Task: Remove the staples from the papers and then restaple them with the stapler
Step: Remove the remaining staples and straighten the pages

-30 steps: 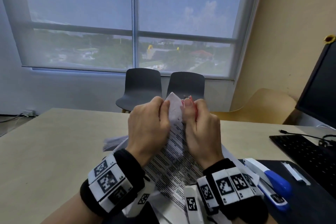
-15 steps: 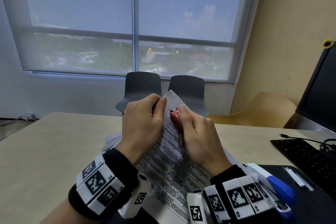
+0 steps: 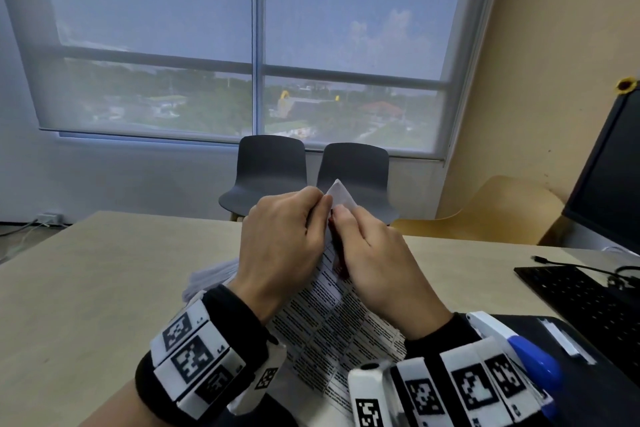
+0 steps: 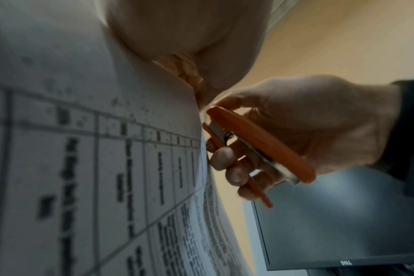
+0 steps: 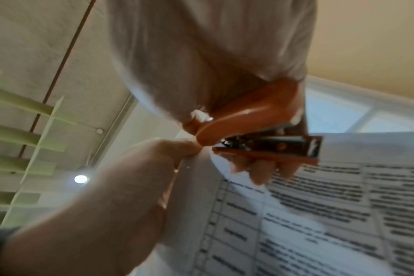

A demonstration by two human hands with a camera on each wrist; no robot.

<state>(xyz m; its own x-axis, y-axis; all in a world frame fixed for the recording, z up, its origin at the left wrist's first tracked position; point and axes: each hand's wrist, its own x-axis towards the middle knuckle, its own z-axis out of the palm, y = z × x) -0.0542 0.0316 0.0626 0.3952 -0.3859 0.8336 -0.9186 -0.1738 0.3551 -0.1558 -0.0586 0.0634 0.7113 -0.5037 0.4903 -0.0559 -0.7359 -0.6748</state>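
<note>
I hold a stapled set of printed papers [image 3: 332, 329] up off the table. My left hand [image 3: 317, 206] pinches the top corner of the papers [image 4: 83, 168] between thumb and fingers. My right hand [image 3: 344, 217] grips a small orange stapler tool [image 4: 260, 143], with its front end against the papers just below that corner. In the right wrist view the orange tool [image 5: 260, 130] meets the left hand [image 5: 173, 147] at the paper edge [image 5: 319, 205]. I cannot see a staple. A blue and white stapler [image 3: 530, 357] lies on the black mat behind my right wrist.
A loose pile of papers [image 3: 211, 274] lies on the beige table [image 3: 86, 288] beyond my left wrist. To the right are a black mat [image 3: 606, 392] with a white strip [image 3: 561, 340], a keyboard [image 3: 588, 298] and a monitor [image 3: 609, 177]. Two dark chairs [image 3: 266, 177] stand behind the table.
My right hand with the orange tool has slid down from the tip of the corner, so the white paper tip now shows above both hands. The left hand keeps its pinch.
</note>
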